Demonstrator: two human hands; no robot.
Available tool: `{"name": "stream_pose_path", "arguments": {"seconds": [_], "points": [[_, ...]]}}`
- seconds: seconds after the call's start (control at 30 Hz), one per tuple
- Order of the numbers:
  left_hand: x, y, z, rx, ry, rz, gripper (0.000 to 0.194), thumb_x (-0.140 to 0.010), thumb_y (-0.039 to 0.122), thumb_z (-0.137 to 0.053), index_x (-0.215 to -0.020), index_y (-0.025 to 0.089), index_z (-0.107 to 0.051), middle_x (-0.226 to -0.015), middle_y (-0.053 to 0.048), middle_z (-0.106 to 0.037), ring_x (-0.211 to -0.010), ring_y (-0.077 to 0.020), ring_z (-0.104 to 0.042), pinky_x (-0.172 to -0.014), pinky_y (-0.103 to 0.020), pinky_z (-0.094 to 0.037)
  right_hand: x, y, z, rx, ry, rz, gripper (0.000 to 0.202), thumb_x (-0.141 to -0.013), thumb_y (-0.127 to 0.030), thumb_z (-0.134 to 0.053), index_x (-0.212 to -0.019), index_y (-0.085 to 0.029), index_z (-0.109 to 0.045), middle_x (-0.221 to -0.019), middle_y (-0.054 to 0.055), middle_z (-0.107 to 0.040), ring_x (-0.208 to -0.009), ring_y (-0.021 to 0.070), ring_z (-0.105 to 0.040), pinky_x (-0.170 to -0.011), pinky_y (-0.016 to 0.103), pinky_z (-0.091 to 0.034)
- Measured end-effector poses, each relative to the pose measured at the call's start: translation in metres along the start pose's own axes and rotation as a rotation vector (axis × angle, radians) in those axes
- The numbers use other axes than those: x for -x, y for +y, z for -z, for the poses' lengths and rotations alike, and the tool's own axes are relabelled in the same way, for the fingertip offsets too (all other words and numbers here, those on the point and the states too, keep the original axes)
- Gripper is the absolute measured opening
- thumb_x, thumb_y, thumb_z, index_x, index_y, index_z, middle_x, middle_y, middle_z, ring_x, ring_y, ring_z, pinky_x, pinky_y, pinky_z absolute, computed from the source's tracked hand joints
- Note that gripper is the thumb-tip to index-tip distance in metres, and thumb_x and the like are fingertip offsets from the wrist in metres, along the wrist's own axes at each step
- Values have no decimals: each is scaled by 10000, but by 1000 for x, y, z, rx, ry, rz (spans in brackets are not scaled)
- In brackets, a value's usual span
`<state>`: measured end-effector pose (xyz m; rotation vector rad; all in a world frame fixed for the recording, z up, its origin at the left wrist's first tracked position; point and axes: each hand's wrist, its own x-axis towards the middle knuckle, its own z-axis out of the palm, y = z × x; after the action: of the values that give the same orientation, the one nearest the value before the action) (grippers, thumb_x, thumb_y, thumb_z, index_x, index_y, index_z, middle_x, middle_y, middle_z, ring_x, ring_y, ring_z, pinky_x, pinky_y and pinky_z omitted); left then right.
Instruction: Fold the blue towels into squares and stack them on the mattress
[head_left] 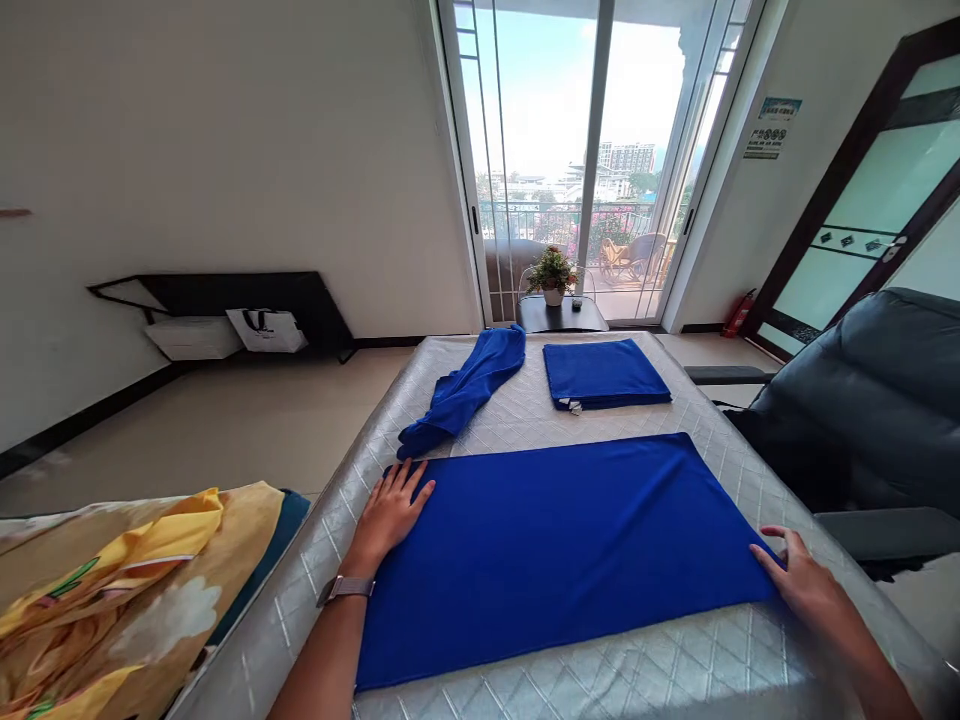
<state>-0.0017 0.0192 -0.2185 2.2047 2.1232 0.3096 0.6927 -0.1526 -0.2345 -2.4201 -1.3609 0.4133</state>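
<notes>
A dark blue cloth (555,550), folded into a wide rectangle, lies in front of me on a quilted silver-grey mattress (645,655). My left hand (394,505) presses flat on its far left corner, fingers stretched out. At the right edge, my right hand (799,570) touches the cloth with thumb and fingers apart; its palm side and the near right corner are partly hidden. A faint diagonal crease crosses the right half. Beyond it, a crumpled blue cloth (469,385) lies at left, and a neatly folded blue cloth (607,372) with white tags sits at right.
Left of the mattress lies a yellow and tan patterned blanket (172,590). A dark leather armchair (892,400) stands close on the right. Past the far edge, a small black table (562,316) holds a potted plant (553,275) before the sliding glass door.
</notes>
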Motion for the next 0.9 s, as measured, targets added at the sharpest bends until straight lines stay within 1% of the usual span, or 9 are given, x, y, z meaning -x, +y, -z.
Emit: {"name": "stream_pose_path", "arguments": {"seconds": [0.07, 0.17, 0.27, 0.43, 0.53, 0.6, 0.67, 0.77, 0.9], "points": [[0, -1, -1, 7, -2, 1, 711, -1006, 649, -283, -1592, 251, -347, -1682, -104, -282, -1560, -326, -225, -1263, -564, -190, 18, -1, 3, -80, -16, -4, 675, -844, -729, -362, -1279, -274, -603, -1020, 123, -771, -889, 340, -745, -764, 448, -564], [1, -2, -2, 1, -13, 5, 733, -998, 668, -278, -1594, 246, -341, -1681, -118, -280, -1559, -347, -219, -1250, -581, -206, 31, -3, 13, -115, -4, 10, 625, -834, -724, -378, -1182, -286, -657, -1008, 118, -766, -918, 352, -724, -827, 453, -534], [3, -1, -3, -7, -33, 8, 758, -981, 699, -289, -1595, 255, -337, -1676, -126, -291, -1551, -369, -234, -1230, -595, -240, 34, 7, 21, -137, -29, -3, 576, -799, -736, -417, -1059, -311, -707, -988, 96, -773, -886, 354, -719, -834, 447, -523], [8, 0, 0, -4, -80, 6, 792, -964, 733, -296, -1603, 267, -306, -1689, -127, -249, -1558, -374, -205, -1224, -601, -250, 33, 30, 22, -124, -94, 6, 534, -797, -725, -432, -1032, -357, -738, -1026, 72, -775, -926, 362, -711, -834, 464, -538], [7, -1, 1, -1, -52, 3, 778, -971, 726, -289, -1593, 262, -339, -1681, -130, -275, -1554, -357, -233, -1232, -588, -245, 27, 16, 21, 26, 9, 83, 510, -814, -670, -404, -1000, -347, -752, -1109, 106, -739, -1046, 390, -672, -899, 528, -532], [6, -2, 1, -3, 9, -14, 754, -984, 706, -276, -1583, 257, -368, -1672, -126, -305, -1543, -334, -273, -1241, -573, -239, 22, -17, 19, 111, 103, 169, 523, -847, -632, -366, -1051, -338, -748, -1195, 111, -707, -1128, 394, -633, -962, 552, -513], [5, -3, 0, -5, 51, -28, 736, -995, 686, -265, -1578, 253, -381, -1667, -115, -323, -1540, -314, -288, -1250, -557, -230, 22, -70, 14, 118, 118, 305, 547, -908, -585, -322, -1177, -319, -717, -1296, 92, -673, -1205, 359, -604, -1032, 525, -492], [5, -2, -2, -7, 41, -30, 721, -1000, 668, -274, -1577, 250, -387, -1660, -105, -342, -1541, -314, -284, -1252, -550, -232, 31, -169, -8, 60, 23, 634, 564, -1002, -547, -308, -1385, -274, -619, -1443, 73, -604, -1349, 300, -533, -1141, 478, -424], [6, 2, -1, -15, 1, -12, 704, -1012, 634, -271, -1591, 243, -354, -1672, -114, -308, -1548, -326, -262, -1251, -558, -226, 50, -286, -60, 29, -153, 971, 651, -1056, -564, -253, -1579, -207, -401, -1643, 83, -354, -1533, 282, -287, -1252, 504, -237]]}}
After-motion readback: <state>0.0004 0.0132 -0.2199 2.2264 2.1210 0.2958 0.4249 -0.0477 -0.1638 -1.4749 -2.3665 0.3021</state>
